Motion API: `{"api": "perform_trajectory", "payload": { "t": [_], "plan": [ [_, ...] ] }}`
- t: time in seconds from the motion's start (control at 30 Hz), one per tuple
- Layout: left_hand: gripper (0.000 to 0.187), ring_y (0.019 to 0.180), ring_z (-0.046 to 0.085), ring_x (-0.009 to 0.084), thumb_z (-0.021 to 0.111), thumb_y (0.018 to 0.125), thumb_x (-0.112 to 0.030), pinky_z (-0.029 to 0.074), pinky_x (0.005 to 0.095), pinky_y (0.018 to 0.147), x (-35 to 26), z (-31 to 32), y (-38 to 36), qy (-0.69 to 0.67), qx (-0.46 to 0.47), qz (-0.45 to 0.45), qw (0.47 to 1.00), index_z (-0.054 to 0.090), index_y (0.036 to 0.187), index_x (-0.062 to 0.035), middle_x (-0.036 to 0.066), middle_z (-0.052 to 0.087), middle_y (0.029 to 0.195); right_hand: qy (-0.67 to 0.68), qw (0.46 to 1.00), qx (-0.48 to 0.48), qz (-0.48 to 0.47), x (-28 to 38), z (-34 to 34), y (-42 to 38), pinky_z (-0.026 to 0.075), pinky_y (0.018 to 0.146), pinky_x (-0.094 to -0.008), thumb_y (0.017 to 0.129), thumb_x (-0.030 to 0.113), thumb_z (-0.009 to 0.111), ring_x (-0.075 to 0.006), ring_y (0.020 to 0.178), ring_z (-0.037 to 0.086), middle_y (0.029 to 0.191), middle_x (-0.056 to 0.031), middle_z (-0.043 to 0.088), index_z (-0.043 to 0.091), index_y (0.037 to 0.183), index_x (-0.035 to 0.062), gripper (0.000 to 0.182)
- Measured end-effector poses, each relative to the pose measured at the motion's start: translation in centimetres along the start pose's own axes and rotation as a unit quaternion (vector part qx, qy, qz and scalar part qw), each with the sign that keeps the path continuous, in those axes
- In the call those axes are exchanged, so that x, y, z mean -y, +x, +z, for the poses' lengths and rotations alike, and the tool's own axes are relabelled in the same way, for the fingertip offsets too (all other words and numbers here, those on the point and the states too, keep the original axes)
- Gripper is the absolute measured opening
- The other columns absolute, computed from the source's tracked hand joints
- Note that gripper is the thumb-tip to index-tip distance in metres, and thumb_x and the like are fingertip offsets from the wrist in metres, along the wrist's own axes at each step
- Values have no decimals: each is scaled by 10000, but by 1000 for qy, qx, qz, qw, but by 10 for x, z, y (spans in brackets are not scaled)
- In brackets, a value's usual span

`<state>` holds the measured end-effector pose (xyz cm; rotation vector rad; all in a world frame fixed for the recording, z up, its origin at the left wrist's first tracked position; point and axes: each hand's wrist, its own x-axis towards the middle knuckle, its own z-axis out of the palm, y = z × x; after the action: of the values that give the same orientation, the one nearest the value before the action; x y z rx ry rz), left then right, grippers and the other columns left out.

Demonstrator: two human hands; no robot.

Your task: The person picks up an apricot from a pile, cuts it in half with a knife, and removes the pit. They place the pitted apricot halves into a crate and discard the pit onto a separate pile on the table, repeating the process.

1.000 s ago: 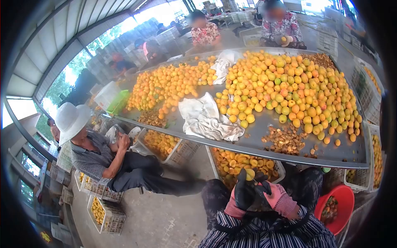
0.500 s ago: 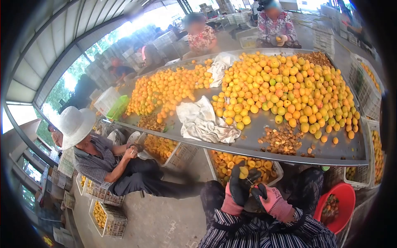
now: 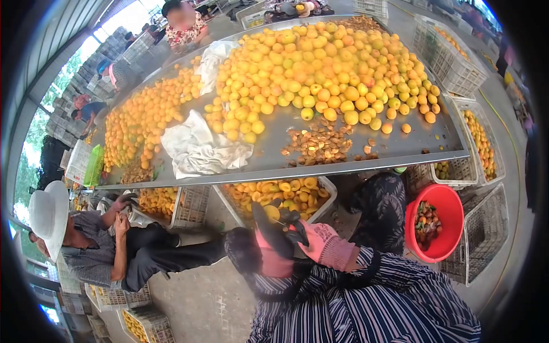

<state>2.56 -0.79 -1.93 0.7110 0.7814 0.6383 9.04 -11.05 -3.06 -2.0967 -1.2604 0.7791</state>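
My left hand (image 3: 267,233), in a black glove with a pink cuff, grips a yellow apricot (image 3: 272,213) low in front of me. My right hand (image 3: 313,240), in a pink glove with black fingers, is curled right beside the fruit and pinches what looks like a small thin knife (image 3: 284,224) pointing at it. Both hands hover over a white crate (image 3: 326,186) of halved apricots under the table edge. My striped sleeves fill the bottom of the view.
A long metal table (image 3: 400,150) carries a big apricot pile (image 3: 320,74), a heap of pits (image 3: 317,143) and a white cloth (image 3: 200,148). A red basin (image 3: 452,220) with pits stands at my right among crates. A person in a white hat (image 3: 48,211) sits at left; others work at the far end.
My view has tipped down and swung right, so the table sits higher and further left. My hands still hold the apricot, now lower left. The person in the white hat keeps working.
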Motion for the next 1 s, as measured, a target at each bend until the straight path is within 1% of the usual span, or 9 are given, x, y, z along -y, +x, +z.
{"api": "perform_trajectory", "payload": {
  "t": [0.23, 0.3, 0.53, 0.7, 0.77, 0.83, 0.87, 0.97, 1.0],
  "plan": [
    [713, 687, 537, 214, 421, 874, -578, 506, 389, 677, 6, -16, 1, 22, 18, 39, 999, 415, 1181, 66, 59, 490, 751, 262, 956, -21, -131, -28, 36, 14, 488, 747, -364, 887, 201, 476, -272, 868, 606, 1015, -197, 601, 433, 1292, 69, 428],
    [687, 693, 539, 208, 418, 883, -562, 483, 421, 795, 5, -16, 1, -28, 31, 40, 998, 429, 1183, 57, 57, 502, 770, 624, 761, 166, 62, -29, 36, 12, 448, 854, -322, 920, 243, 441, -241, 968, 592, 1071, -120, 614, 506, 1218, 64, 353],
    [628, 679, 541, 196, 374, 909, -534, 478, 402, 801, 5, -31, 14, -84, 4, 5, 996, 471, 1176, 26, 46, 537, 759, 266, 957, 117, -5, 0, -19, 7, 458, 844, -332, 902, 281, 486, -237, 944, 600, 948, -153, 640, 454, 1236, 10, 431],
    [585, 651, 535, 174, 312, 921, -531, 476, 270, 618, 3, -58, 21, 124, 149, 7, 981, 514, 1098, -10, 43, 541, 709, 7, 995, -100, -30, 5, -36, 4, 473, 782, -361, 817, 211, 563, -310, 930, 590, 947, -155, 622, 438, 1210, 4, 462],
    [507, 661, 557, 183, 350, 922, -497, 455, 232, 577, 9, -60, 23, -33, 264, -84, 960, 507, 1082, -42, 58, 547, 721, -37, 989, -141, -33, 11, -38, 12, 475, 752, -384, 802, 289, 587, -310, 902, 597, 904, -151, 622, 416, 1205, 15, 516],
    [421, 723, 598, 193, 403, 915, -433, 455, 244, 582, 16, -37, 2, 296, 206, 220, 906, 489, 1097, -63, 68, 576, 811, -117, 977, -159, -81, 19, -31, 22, 475, 727, -378, 785, 347, 593, -295, 870, 606, 899, -133, 616, 400, 1200, 19, 563],
    [394, 877, 603, 197, 431, 904, -358, 465, 281, 683, 17, -25, 4, 543, 110, 234, 799, 463, 1158, -58, 90, 589, 967, -96, 983, -151, -31, 22, -22, 25, 474, 735, -379, 788, 377, 579, -299, 875, 603, 900, -136, 615, 411, 1189, 25, 560],
    [413, 976, 571, 217, 402, 911, -325, 456, 326, 797, 38, -34, 15, 473, 86, 238, 844, 432, 1228, -62, 97, 571, 1092, -73, 988, -137, 6, 24, -20, 30, 474, 737, -381, 804, 381, 553, -302, 880, 601, 913, -153, 614, 411, 1190, 27, 542],
    [427, 1041, 539, 238, 377, 925, -330, 433, 330, 861, 47, -40, 24, 308, 88, 168, 932, 431, 1253, -62, 109, 548, 1155, -71, 988, -136, 10, 20, -16, 31, 474, 737, -381, 804, 381, 553, -302, 880, 601, 913, -153, 614, 411, 1190, 27, 542]
  ]
}}
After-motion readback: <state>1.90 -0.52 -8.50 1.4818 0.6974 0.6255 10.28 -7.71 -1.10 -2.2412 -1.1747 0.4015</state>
